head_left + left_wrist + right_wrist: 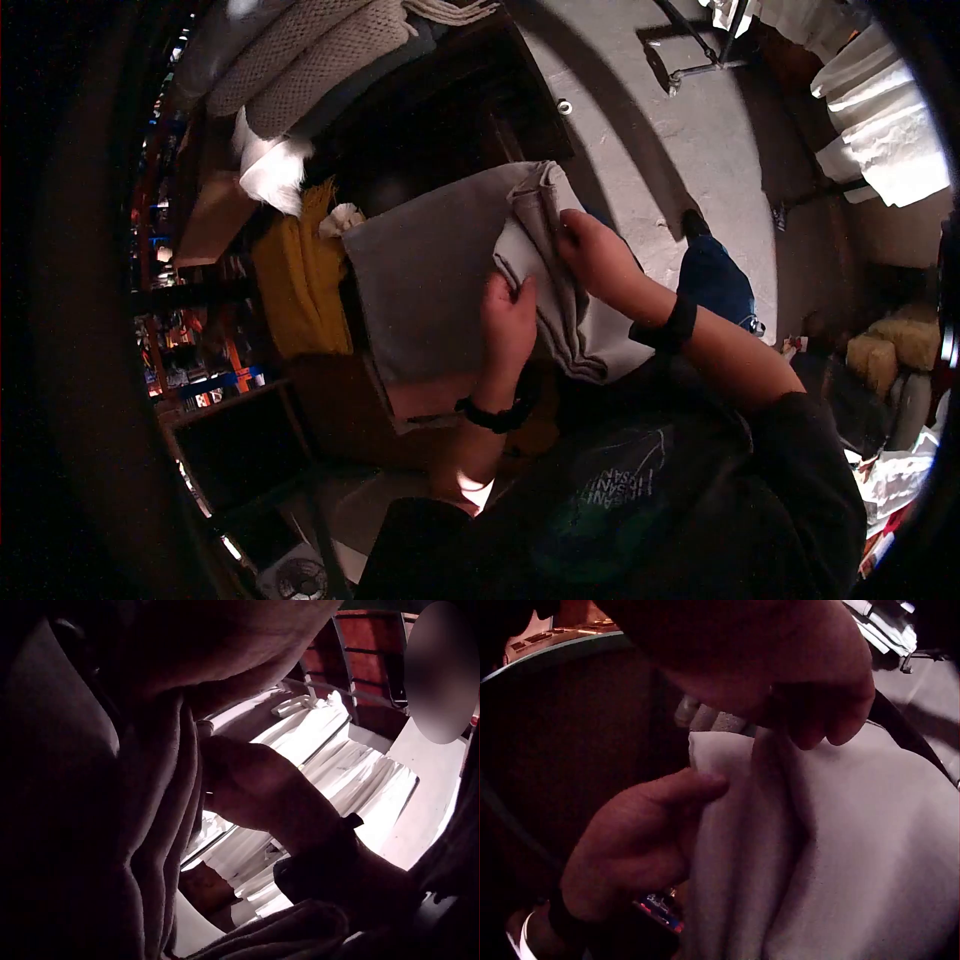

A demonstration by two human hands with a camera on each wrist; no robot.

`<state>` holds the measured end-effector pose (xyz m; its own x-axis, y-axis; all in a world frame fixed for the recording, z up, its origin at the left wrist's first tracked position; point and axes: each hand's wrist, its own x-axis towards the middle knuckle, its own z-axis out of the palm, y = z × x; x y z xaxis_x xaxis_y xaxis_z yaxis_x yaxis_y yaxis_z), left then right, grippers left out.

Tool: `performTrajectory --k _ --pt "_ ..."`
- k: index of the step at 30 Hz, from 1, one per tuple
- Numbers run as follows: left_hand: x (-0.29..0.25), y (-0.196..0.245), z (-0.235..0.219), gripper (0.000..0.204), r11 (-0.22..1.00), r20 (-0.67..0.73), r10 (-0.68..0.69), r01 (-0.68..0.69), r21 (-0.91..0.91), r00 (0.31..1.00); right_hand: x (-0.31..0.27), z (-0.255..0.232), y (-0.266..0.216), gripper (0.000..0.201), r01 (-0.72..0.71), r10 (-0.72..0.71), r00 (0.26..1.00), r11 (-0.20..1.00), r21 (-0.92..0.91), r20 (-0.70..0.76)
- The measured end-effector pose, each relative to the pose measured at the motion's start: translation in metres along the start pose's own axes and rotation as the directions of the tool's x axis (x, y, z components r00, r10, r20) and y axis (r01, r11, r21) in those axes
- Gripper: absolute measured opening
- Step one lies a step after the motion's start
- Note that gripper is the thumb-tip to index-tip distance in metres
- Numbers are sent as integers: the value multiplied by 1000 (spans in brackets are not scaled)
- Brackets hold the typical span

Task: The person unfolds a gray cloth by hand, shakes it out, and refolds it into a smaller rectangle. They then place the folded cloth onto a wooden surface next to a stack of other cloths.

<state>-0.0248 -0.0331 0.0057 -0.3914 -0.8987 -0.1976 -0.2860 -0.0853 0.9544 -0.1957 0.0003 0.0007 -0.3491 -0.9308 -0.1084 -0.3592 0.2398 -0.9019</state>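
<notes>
Left hand [510,325] and right hand [605,262] grasp grey fabric [575,340] — folds below the grip could slip if either loosens.

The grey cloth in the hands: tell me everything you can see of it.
The grey cloth looks plain, matte and soft, gathered into thick, layered folds. The left hand pinches one edge; the right hand grips the other side. In the head view it overlaps a flat grey expanse of similar-looking fabric; I cannot tell whether the two are one piece.
</notes>
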Motion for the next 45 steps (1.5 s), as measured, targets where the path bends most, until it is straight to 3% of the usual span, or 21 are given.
performTrajectory --k 2,6,9,11,15,18,20,21,22,23,24,26,27,29,30,32,36,38,39,43,45 --pt "-3 1 1 27 994 -12 106 -105 24 994 2 0 -2 27 21 -21 1000 1000 -9 -10" --pt "-9 8 3 28 993 2 94 -94 72 996 -3 3 -12 45 0 0 995 1000 -6 -95" --pt "-11 7 2 28 991 17 122 -123 44 992 1 4 -6 45 -53 53 998 998 17 -25" --pt "-11 2 -1 39 998 54 30 -33 52 998 1 0 -7 41 -72 73 997 996 50 -9" --pt "-9 -8 -2 40 996 45 43 -39 -78 998 1 -2 -6 30 -77 78 997 996 52 -20" --pt "-7 -11 -6 41 992 11 -123 123 1 992 -2 -7 -6 30 -77 77 997 997 26 -5" --pt "1 -23 -6 42 983 -198 181 -172 64 963 -8 -8 -11 29 -34 35 999 999 28 -26" --pt "0 -11 -5 42 983 -201 179 -169 65 963 -12 -9 -15 29 9 -8 999 1000 29 -47" --pt "-2 12 -2 40 926 -212 331 -274 258 920 -15 -11 -20 29 9 -8 999 1000 30 -43" --pt "-4 25 -1 38 822 -190 477 -360 441 858 -18 -14 -27 27 53 -51 998 998 34 -42" --pt "-6 25 -5 38 822 -191 477 -359 442 858 -19 -15 -30 25 96 -95 995 995 39 -42" --pt "-12 25 -12 31 671 86 438 -389 631 895 -20 -10 -24 22 200 -203 978 978 -50 -48" --pt "-11 27 -11 31 671 85 437 -388 632 895 -21 -10 -23 19 300 -308 950 944 -139 -45" --pt "-7 34 -7 22 942 -56 13 6 337 998 -26 -13 -26 17 387 -395 918 908 -162 -17" --pt "-6 31 -9 22 942 -59 11 9 337 998 -28 -15 -29 16 471 -478 879 863 -182 11" --pt "-2 24 -13 25 986 4 -31 31 -163 1000 -30 -17 -32 16 518 -515 854 827 -219 75" --pt "-6 45 -4 28 994 -17 94 -93 64 995 -32 -16 -32 19 592 -569 805 759 -272 166" --pt "-5 37 -8 31 984 -83 -72 84 159 994 -32 -10 -24 21 561 -539 826 816 -143 167" --pt "-5 37 -9 31 984 -83 -73 85 158 994 -32 -8 -20 23 517 -507 844 856 -12 173" --pt "-7 46 -11 31 973 -94 -6 28 228 996 -33 -5 -25 25 356 -356 934 934 27 36" --pt "-8 47 -11 31 972 -74 -7 24 233 997 -28 -7 -34 26 28 -64 995 916 400 79"
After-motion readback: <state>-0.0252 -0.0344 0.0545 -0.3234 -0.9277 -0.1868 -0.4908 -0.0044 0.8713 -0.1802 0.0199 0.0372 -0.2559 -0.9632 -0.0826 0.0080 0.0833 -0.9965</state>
